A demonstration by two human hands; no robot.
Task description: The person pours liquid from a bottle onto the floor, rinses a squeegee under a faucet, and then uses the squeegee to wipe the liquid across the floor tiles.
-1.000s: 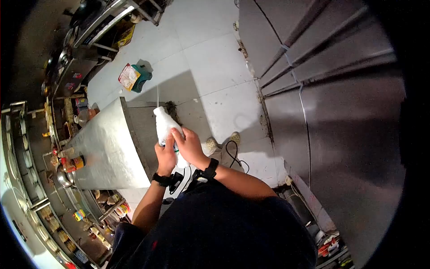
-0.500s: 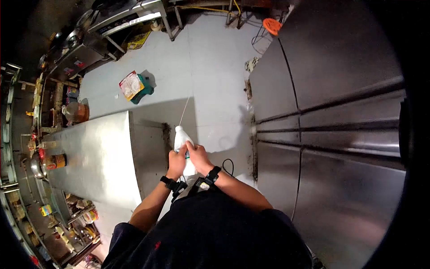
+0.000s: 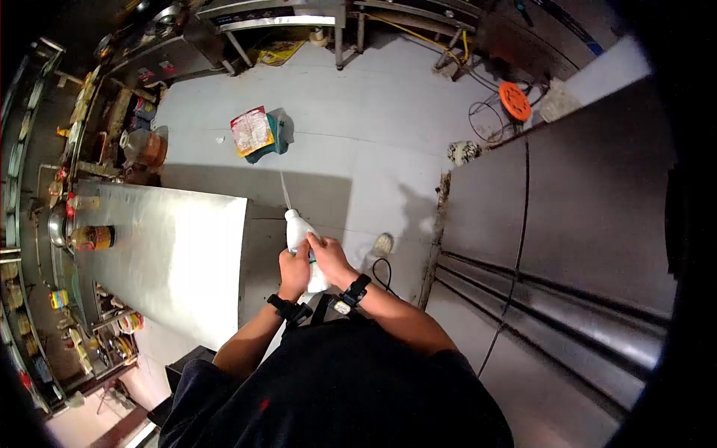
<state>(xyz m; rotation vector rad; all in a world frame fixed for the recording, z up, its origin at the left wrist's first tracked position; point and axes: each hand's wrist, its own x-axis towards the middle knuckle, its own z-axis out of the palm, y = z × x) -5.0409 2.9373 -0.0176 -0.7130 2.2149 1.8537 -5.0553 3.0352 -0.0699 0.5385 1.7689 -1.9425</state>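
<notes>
A white plastic bottle point(image 3: 300, 230) is held in front of my body, its neck pointing away from me. A thin pale stream of liquid point(image 3: 285, 191) comes out of its mouth and runs forward over the grey floor point(image 3: 388, 168). My left hand point(image 3: 294, 270) wraps the bottle's left side. From the right, my right hand point(image 3: 332, 261) grips it too, and both thumbs press on its upper face. Part of the bottle's lower body is hidden by the hands. Black straps circle both wrists.
A metal table point(image 3: 172, 261) stands to my left, with a jar point(image 3: 93, 237) on it. Large metal cabinet fronts point(image 3: 590, 187) line the right. Ahead on the floor lie a printed packet point(image 3: 252, 132) and a green thing point(image 3: 270, 149). An orange stool point(image 3: 514, 101) stands at the far right.
My view has turned, so the floor and furniture have shifted, and a shoe shows beside the bottle. The stream now leans left and looks thicker. Both hands keep their grip on the bottle.
</notes>
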